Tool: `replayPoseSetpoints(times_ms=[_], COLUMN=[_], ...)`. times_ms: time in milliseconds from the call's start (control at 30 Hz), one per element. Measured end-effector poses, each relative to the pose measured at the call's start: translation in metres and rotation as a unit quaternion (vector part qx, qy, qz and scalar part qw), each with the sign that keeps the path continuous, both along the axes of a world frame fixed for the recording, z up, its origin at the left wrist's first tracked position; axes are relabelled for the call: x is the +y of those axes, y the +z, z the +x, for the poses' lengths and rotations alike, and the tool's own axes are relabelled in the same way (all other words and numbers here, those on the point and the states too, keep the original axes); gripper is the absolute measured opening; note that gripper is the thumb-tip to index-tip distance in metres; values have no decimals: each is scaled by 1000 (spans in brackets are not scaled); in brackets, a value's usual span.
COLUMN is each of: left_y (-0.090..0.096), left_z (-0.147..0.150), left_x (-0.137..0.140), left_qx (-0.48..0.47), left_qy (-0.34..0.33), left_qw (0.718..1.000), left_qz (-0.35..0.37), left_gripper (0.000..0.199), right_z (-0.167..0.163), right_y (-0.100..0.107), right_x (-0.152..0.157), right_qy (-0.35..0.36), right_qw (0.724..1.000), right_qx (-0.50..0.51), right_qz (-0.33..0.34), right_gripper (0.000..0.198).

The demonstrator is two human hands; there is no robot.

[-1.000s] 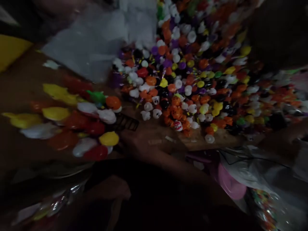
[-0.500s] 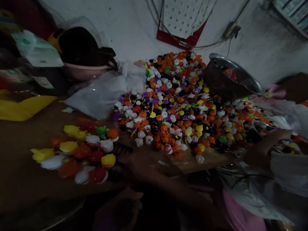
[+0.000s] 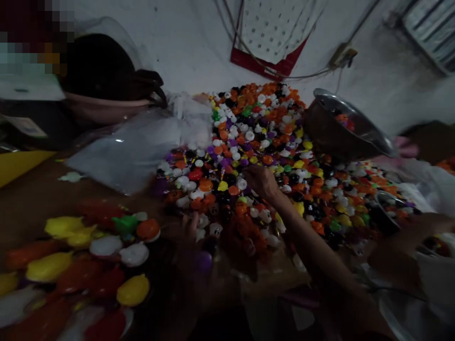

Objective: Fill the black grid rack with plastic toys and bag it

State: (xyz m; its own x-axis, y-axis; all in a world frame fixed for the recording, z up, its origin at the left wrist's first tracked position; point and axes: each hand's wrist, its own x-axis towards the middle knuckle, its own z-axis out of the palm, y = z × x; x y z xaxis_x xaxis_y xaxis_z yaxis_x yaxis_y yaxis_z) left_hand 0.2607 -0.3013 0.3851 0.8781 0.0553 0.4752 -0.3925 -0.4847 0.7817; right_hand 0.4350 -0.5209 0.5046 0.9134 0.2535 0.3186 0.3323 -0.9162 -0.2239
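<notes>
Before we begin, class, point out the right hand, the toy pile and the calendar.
Right hand [image 3: 263, 181]: head view, on the back of the hand.
Toy pile [image 3: 287, 168]: head view, near its middle.
Calendar [image 3: 268, 31]: head view, on its numbered sheet.

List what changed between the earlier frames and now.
The right hand has moved forward and rightward, from beside the left-side cluster onto the pile of small pieces. The left hand has risen to the pile's near edge. Grip unclear: too dark. Metal pot and calendar stayed put.
</notes>
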Motion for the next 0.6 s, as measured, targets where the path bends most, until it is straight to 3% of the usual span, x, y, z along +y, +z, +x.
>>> replayPoseSetpoints(times_ms=[167, 267, 333, 467, 600], left_y=[-25, -34, -36, -20, 24], left_z=[34, 32, 28, 15, -19], left_x=[-23, -34, -36, -25, -1], left_qx=[-36, -50, -54, -57, -70], left_qy=[80, 60, 52, -4, -88], left_qw=[996, 997, 997, 998, 987], left_qz=[3, 1, -16, 37, 118], left_gripper=[62, 59, 55, 42, 27], right_z=[59, 76, 81, 82, 54], right_y=[-6, -12, -17, -19, -8], right_x=[57, 84, 92, 90, 81], right_qy=[171, 198, 184, 172, 146], right_qw=[975, 950, 944, 956, 982], right_qx=[50, 72, 79, 73, -8], right_qz=[-131, -230, -260, -226, -116], right_gripper=[27, 26, 29, 27, 27])
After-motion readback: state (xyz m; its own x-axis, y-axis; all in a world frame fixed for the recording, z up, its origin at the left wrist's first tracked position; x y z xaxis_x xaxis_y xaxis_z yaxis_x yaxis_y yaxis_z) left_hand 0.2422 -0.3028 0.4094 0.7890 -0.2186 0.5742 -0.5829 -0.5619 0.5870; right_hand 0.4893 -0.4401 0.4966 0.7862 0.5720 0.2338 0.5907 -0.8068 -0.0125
